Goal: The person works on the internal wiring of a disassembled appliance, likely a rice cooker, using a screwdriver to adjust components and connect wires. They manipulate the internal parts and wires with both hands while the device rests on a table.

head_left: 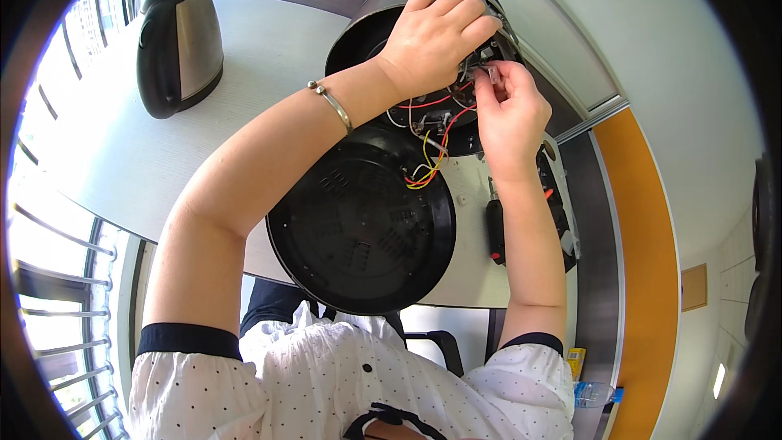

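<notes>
A round dark appliance housing (375,8), like an electric cooker's body, lies on its side with its open underside toward me, showing wires and metal parts. My left hand (436,37) reaches over the opening, fingers curled inward at the right part of the rim; the fingertips and what they grip are hidden. Close beside it, my right hand (513,102) pinches a small clear connector (494,74) among the wires. Red, yellow and white wires (427,173) run down from the housing to a black round base cover (362,224), which lies inner side up at the table's near edge.
A steel and black kettle (199,45) stands at the far left of the white table (269,41). Black tools with red parts (494,232) lie by my right forearm. A tiny pale piece (462,200) rests near the cover. A wall and glass partition (562,41) border the right side.
</notes>
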A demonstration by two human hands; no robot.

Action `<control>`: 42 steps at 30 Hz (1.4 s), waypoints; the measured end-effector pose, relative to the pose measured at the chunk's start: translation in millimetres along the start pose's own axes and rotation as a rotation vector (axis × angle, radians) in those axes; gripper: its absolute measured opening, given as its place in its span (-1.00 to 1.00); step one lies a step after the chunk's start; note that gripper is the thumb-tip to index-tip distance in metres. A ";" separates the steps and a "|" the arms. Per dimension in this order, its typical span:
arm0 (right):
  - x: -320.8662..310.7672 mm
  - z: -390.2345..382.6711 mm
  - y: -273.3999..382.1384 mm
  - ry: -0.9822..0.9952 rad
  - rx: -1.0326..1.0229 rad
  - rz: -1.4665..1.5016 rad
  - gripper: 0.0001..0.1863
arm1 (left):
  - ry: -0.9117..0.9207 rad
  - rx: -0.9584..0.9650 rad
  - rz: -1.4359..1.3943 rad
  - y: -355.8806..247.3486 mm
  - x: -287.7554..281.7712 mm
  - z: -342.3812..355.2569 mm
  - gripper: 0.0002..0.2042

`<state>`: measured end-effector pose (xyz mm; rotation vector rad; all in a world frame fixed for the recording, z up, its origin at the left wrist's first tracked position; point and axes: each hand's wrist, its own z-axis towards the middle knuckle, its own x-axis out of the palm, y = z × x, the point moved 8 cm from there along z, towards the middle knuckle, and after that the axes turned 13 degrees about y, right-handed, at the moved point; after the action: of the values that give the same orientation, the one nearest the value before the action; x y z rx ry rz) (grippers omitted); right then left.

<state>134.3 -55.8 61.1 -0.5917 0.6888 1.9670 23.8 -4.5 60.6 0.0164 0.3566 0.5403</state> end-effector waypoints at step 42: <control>0.1 -5.3 -1.8 0.071 -0.077 0.121 -0.90 | 0.021 -0.019 -0.010 1.2 -2.4 -0.2 -0.49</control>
<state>136.6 -58.5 56.7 -0.6838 0.7096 2.1008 21.2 -4.7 61.4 -0.0088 0.3718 0.5343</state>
